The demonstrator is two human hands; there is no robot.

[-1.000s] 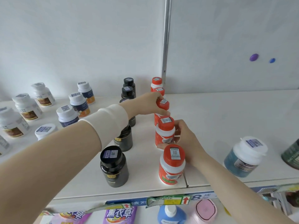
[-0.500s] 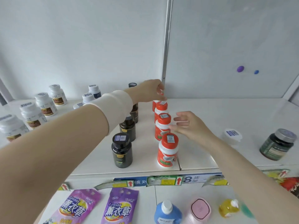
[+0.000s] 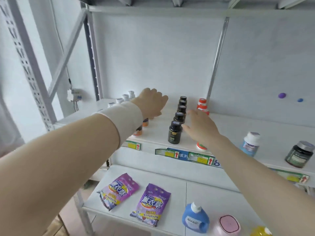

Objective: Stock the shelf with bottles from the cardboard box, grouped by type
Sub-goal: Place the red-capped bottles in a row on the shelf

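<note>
Both my hands hover empty over the white shelf (image 3: 226,126). A row of several black bottles (image 3: 174,134) runs from front to back in the middle. My right hand (image 3: 198,126), fingers spread, is just right of that row and covers most of the orange-capped bottles (image 3: 202,104). My left hand (image 3: 151,103) hangs open left of the black row, above white-capped bottles with orange labels (image 3: 145,123). More white bottles (image 3: 125,97) stand at the back left. No cardboard box is in view.
A blue bottle with a white cap (image 3: 250,143) and a dark green jar (image 3: 298,154) stand at the shelf's right. The lower shelf holds two purple bags (image 3: 150,203), a blue jug (image 3: 195,218) and a pink container (image 3: 228,225). A metal upright (image 3: 217,58) divides the back.
Both hands have let go of the orange-capped bottles and drawn back, and the left has swung left. My head has pulled back and turned, showing more of the shelving.
</note>
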